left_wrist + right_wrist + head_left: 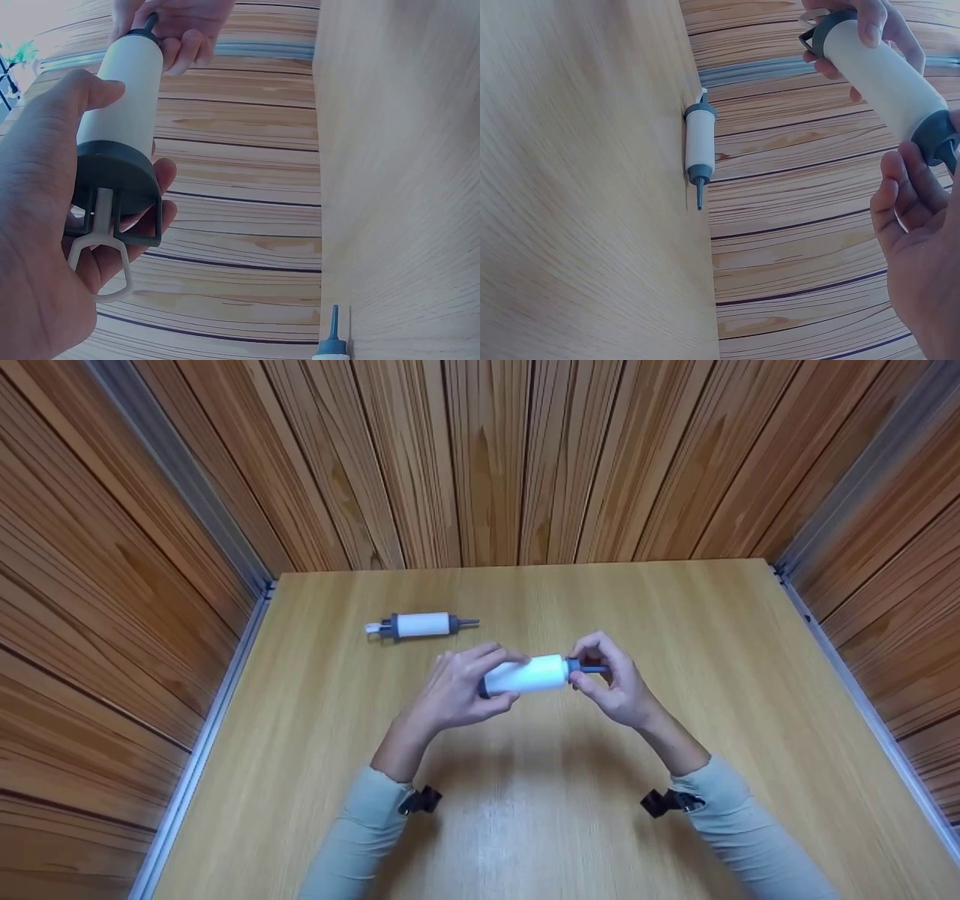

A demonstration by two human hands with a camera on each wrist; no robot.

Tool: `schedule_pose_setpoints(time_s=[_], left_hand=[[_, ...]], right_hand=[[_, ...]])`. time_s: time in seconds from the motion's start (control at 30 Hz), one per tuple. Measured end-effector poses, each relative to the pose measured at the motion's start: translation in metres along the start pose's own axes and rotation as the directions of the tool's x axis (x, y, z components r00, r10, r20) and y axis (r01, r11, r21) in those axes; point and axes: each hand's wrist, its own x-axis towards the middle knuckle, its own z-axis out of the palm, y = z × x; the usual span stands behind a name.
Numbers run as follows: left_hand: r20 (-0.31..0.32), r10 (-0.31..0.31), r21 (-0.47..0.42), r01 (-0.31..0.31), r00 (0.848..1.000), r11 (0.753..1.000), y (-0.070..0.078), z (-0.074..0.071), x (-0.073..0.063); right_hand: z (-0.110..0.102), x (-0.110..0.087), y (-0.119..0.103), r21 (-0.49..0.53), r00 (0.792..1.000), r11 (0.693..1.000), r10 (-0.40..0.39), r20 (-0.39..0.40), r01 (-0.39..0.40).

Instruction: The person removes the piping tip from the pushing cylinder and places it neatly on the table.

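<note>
Above the table, my left hand grips the white barrel of a pastry syringe, its thumb and fingers on opposite sides. The syringe has dark grey end caps and a thin nozzle pointing right. In the left wrist view its back cap shows, with a pale loop handle on the plunger. My right hand pinches the grey nozzle cap between thumb and fingers. A second syringe of the same look lies on the table, behind my left hand, touched by neither hand.
The wooden table is bordered by metal rails at its left and right sides. Wood-plank walls rise at the back and both sides. Small black devices sit on both wrists.
</note>
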Motion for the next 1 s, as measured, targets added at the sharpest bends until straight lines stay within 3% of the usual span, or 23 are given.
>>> schedule_pose_setpoints(time_s=[0.57, 1.0], left_hand=[[-0.004, 0.0, -0.015, 0.0, 1.0, 1.0, 0.0002, -0.001, 0.0003], [-0.009, -0.003, -0.02, 0.003, 1.0, 1.0, -0.0006, 0.0001, -0.0003]], right_hand=[[0.0007, 0.0007, -0.0032, 0.003, 0.999, 0.999, 0.054, -0.007, -0.054], [-0.0005, -0.0014, -0.0006, -0.011, 1.0, 1.0, 0.0, -0.006, 0.0]])
